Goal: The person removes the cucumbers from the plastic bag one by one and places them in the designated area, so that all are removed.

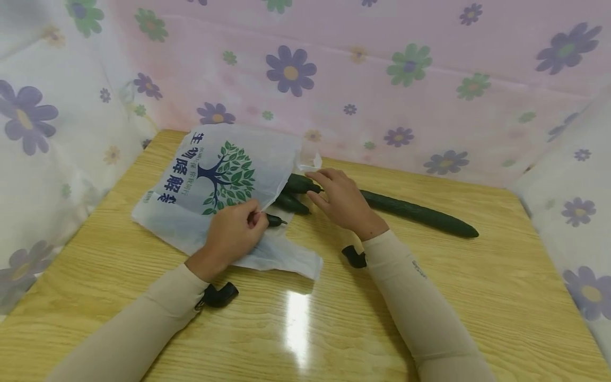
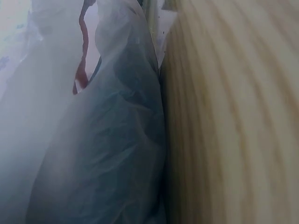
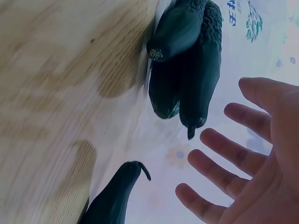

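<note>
A white plastic bag (image 1: 272,146), printed with a tree and dark characters, lies on the table with its mouth to the right. My left hand (image 1: 234,233) pinches the edge of that mouth; the bag's crumpled side (image 2: 117,140) fills much of the left wrist view. Dark green cucumbers (image 1: 291,203) poke their ends out of the mouth, bunched together in the right wrist view (image 3: 201,79). Close to them my right hand (image 1: 341,199) hovers with fingers spread, holding nothing. One long cucumber (image 1: 420,212) lies outside, to the right of this hand.
The wooden table (image 1: 458,297) carries everything. Behind it and on both sides hangs a flower-printed cloth (image 1: 343,79). Black camera mounts (image 1: 221,294) stick out from under both wrists. A bag handle (image 1: 298,260) spreads toward the near side.
</note>
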`<state>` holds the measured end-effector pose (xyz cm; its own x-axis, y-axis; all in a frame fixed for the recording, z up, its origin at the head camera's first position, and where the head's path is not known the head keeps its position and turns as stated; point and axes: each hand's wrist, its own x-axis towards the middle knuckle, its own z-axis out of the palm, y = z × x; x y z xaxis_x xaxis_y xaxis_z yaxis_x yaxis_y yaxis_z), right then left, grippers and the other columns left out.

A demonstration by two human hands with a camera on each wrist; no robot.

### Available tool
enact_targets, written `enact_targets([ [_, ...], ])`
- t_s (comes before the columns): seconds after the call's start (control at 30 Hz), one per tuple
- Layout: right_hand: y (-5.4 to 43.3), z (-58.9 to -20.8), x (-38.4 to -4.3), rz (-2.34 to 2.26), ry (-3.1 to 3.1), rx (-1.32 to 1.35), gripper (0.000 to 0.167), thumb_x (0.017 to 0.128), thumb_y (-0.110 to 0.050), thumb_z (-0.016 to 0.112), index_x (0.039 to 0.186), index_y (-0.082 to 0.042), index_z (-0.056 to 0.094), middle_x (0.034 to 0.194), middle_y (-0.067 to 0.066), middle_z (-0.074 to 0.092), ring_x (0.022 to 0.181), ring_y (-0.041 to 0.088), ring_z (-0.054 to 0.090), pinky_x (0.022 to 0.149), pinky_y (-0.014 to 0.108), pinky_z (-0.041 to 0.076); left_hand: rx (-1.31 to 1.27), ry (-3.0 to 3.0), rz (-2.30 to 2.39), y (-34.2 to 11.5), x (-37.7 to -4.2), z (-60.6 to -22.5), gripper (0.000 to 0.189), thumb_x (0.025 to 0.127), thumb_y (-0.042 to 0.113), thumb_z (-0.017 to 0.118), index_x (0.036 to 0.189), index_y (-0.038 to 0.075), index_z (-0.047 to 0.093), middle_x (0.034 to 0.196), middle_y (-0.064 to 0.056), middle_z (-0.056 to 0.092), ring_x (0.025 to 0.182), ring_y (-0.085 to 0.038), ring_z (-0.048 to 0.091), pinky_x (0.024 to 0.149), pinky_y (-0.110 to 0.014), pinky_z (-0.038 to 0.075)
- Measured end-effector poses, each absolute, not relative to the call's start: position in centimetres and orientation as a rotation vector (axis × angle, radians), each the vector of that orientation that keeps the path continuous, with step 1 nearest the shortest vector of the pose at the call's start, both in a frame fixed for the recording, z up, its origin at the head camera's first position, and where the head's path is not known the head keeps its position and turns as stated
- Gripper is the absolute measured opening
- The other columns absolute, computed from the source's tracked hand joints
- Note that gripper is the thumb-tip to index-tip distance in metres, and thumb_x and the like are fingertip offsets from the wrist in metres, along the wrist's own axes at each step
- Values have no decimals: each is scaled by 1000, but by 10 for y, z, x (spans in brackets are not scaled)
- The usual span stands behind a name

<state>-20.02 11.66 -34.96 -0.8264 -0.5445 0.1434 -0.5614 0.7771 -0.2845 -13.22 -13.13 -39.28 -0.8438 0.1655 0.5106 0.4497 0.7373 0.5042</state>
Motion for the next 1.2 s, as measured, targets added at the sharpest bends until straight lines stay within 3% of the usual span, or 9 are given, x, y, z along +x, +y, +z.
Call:
enact_targets([
  [0.63,98,-359,-214,456,-2987,922,58,98,-34,61,151,-18,42,144,12,51,131,32,49,104,55,42,-409,-2506,-1040,-124,-125,-390,24,87,15,60,66,16,49,54,5,45,48,-8,42,47,-26,32],
  [0.9,92,-361,-220,562,-2985,954,55,100,-27,59,151,-16,43,143,12,51,132,34,46,110,49,40,-408,-2458,-1045,-129,-130,-387,23,88,14,61,68,15,49,55,5,46,49,-9,43,48,-26,32],
  [1.2,89,-364,-219,540,-2923,945,52,97,-20,64,146,-10,49,137,14,54,126,34,50,106,45,44,-408,-2470,-1045,-130,-130,-384,22,88,15,61,68,13,50,55,3,46,51,-11,43,49,-27,33],
])
